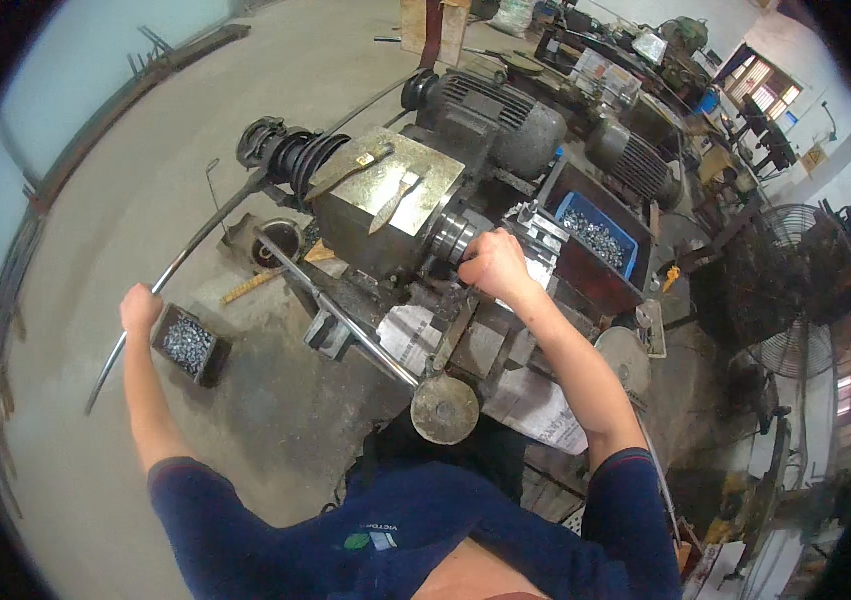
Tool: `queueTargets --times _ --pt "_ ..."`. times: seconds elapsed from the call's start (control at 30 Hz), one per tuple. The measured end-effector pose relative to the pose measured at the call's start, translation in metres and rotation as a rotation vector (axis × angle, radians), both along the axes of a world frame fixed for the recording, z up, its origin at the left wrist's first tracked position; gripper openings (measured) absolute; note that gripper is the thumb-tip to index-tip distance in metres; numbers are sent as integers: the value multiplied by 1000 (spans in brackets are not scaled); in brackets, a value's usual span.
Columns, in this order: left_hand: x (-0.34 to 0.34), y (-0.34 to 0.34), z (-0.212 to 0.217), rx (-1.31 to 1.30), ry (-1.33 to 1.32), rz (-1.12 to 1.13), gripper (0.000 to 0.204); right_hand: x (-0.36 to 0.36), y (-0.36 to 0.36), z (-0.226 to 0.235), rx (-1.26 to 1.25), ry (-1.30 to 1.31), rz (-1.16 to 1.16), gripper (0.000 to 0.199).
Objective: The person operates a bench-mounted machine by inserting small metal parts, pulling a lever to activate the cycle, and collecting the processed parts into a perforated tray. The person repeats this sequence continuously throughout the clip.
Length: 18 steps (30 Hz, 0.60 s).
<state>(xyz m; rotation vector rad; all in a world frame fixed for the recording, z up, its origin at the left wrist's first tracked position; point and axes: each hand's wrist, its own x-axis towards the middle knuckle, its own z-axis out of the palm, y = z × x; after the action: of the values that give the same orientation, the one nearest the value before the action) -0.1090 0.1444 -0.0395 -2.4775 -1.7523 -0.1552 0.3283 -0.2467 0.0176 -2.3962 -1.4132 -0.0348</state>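
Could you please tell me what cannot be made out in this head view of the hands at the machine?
- Right hand: its own knuckles hide the fingers and whatever they grip at the machine's chuck.
- Left hand on the long curved lever: the lever's lower tip blurs against the floor.
- Small black box and blue bin: the metal pieces inside are too small to identify.
- Background benches: bent and blurred by the fisheye rim.
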Motion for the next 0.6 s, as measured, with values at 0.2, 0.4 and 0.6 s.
queueTargets --times 0.2,0.4,0.6 --pt "-2 3 -3 -52 48 49 23 -2 3 0 25 129 -84 21" --pt "15 -37 0 -87 -20 110 29 -5 0 9 57 219 -195 23" --pt "9 -126 -14 -182 -273 45 38 1 8 1 16 227 -175 29"
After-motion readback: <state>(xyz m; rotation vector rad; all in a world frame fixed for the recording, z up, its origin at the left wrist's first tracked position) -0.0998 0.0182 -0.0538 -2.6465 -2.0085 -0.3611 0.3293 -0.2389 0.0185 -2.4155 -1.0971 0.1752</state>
